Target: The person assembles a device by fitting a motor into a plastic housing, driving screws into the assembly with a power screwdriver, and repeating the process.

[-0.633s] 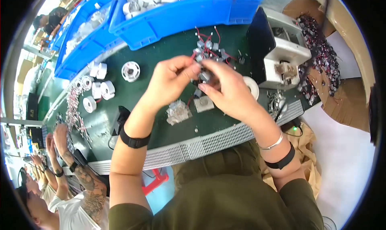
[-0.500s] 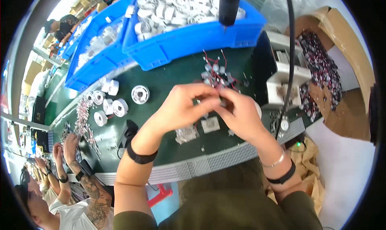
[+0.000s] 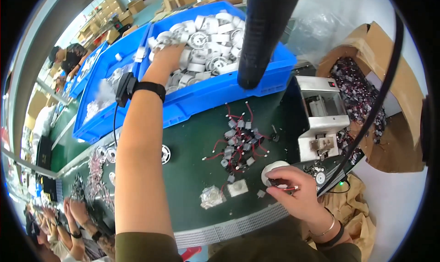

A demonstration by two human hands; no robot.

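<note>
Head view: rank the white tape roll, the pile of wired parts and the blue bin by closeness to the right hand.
1. White tape roll, touching the right hand.
2. Pile of wired parts, just beyond, toward the table's middle.
3. Blue bin, farthest, at the table's back.

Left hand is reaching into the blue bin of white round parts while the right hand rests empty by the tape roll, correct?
Not quite. The head view shows the right hand is not empty: its fingers pinch a small part with red wires beside the tape roll. The left hand is indeed in the blue bin of white round parts.
</note>
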